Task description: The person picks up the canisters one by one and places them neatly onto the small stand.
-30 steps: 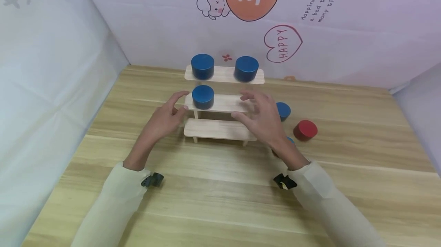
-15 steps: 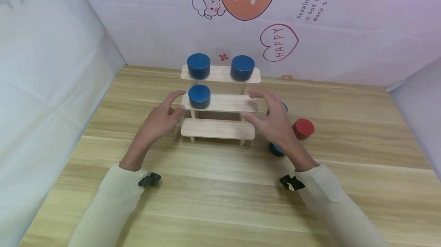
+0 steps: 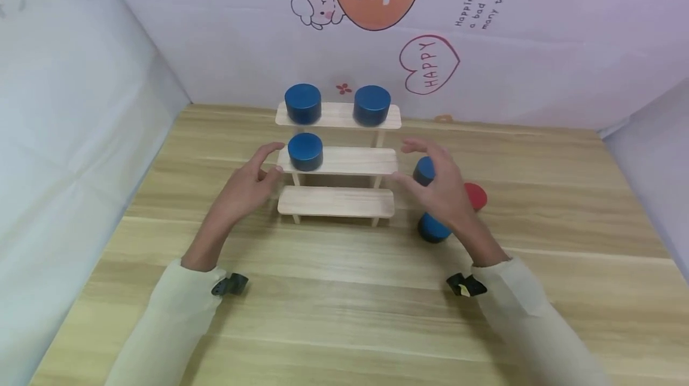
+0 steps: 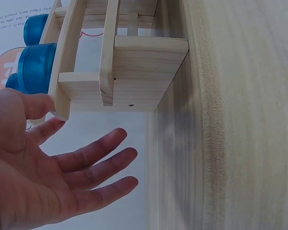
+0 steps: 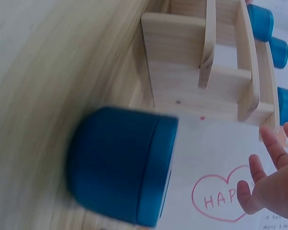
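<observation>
A three-tier wooden stand [image 3: 336, 201] sits between my hands. Two blue round tins, the left [image 3: 303, 104] and the right [image 3: 372, 106], stand on its top tier. A third blue tin [image 3: 305, 152] is at the left of the middle tier. My left hand [image 3: 249, 187] holds that tier's left end between thumb and index finger; in the left wrist view the other fingers [image 4: 101, 170] extend free. My right hand [image 3: 442, 185] hovers just past the tier's right end, fingers apart and gently bent, nothing held.
Right of the stand, on the wood-grain table [image 3: 344, 302], are two more blue tins, one farther back [image 3: 424, 170] and one nearer [image 3: 433, 228]. A red tin [image 3: 476, 196] is partly behind my right hand. A white printed cloth [image 3: 511, 69] hangs behind.
My right hand has moved right, from over the middle tier to beyond its right end, baring the tier and more of the blue tins. My left hand keeps its place at the stand.
</observation>
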{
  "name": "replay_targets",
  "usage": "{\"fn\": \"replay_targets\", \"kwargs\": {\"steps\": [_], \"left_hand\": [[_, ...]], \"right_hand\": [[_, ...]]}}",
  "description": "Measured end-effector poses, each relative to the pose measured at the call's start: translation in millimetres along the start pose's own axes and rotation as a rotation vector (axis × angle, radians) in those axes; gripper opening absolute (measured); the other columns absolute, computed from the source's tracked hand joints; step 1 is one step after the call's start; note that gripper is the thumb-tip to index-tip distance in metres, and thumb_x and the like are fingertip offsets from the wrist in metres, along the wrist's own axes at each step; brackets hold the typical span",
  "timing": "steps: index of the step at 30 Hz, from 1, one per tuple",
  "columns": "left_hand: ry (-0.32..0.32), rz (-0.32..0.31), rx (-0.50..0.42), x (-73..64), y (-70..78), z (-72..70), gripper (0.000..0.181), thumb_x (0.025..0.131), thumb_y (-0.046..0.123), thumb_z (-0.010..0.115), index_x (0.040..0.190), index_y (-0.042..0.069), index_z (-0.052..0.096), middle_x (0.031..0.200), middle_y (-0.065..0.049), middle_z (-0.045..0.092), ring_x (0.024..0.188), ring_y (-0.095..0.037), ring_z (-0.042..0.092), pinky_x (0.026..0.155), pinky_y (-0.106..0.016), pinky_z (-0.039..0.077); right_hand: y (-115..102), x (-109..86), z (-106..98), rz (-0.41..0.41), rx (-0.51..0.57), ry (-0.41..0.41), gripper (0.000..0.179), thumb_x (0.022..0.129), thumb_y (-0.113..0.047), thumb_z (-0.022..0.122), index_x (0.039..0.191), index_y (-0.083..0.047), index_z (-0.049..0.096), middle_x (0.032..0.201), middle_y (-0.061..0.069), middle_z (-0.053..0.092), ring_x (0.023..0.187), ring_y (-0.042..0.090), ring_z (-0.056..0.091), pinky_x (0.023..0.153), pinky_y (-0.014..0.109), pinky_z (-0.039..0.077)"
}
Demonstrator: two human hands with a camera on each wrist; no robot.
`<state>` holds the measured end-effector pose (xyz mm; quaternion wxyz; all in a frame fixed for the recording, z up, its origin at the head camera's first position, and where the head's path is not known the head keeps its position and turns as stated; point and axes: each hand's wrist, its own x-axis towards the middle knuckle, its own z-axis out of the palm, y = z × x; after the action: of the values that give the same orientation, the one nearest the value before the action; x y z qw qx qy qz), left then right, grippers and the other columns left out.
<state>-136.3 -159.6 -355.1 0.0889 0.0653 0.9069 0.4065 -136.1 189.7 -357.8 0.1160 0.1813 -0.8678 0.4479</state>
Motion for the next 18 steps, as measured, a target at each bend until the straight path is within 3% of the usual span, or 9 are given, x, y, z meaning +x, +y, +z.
{"fn": "replay_targets", "kwargs": {"steps": [6, 11, 16, 18], "left_hand": [[-0.001, -0.009, 0.008, -0.4, -1.2, 1.0, 0.053, 0.107, 0.039, 0.041, 0.158, 0.029, 0.029, 0.084, -0.017, 0.057, 0.058, -0.025, 0.046, 0.051, -0.034, 0.038], [-0.003, -0.017, 0.012, -0.2, -1.5, 1.5, 0.053, 0.107, 0.039, 0.041, 0.158, 0.029, 0.028, 0.089, -0.020, 0.058, 0.060, -0.026, 0.047, 0.052, -0.034, 0.039], [-0.002, -0.031, 0.018, -0.4, 1.1, 0.8, 0.053, 0.107, 0.039, 0.041, 0.158, 0.029, 0.028, 0.094, -0.021, 0.059, 0.064, -0.028, 0.050, 0.053, -0.034, 0.040], [-0.002, -0.033, 0.018, -0.4, 1.8, 0.7, 0.053, 0.107, 0.039, 0.041, 0.158, 0.029, 0.028, 0.093, -0.021, 0.059, 0.064, -0.028, 0.050, 0.053, -0.034, 0.040]], "right_hand": [[9.1, -2.9, -10.7, 0.037, -0.021, 0.004, 0.058, 0.088, -0.027, 0.079, 0.139, -0.010, 0.056, 0.124, 0.007, 0.063, 0.127, 0.026, 0.046, 0.104, 0.061, 0.030], [15.9, -5.3, -22.4, 0.068, -0.049, -0.004, 0.057, 0.090, -0.033, 0.076, 0.140, -0.013, 0.056, 0.125, 0.007, 0.063, 0.131, 0.028, 0.043, 0.109, 0.059, 0.025], [23.6, -8.3, -33.9, 0.072, -0.022, -0.012, 0.055, 0.093, -0.028, 0.073, 0.143, -0.014, 0.054, 0.125, 0.008, 0.063, 0.134, 0.027, 0.041, 0.111, 0.060, 0.019], [26.0, -9.7, -38.3, 0.073, -0.016, -0.021, 0.056, 0.093, -0.027, 0.073, 0.144, -0.014, 0.053, 0.126, 0.008, 0.062, 0.134, 0.027, 0.040, 0.109, 0.060, 0.023]]}}
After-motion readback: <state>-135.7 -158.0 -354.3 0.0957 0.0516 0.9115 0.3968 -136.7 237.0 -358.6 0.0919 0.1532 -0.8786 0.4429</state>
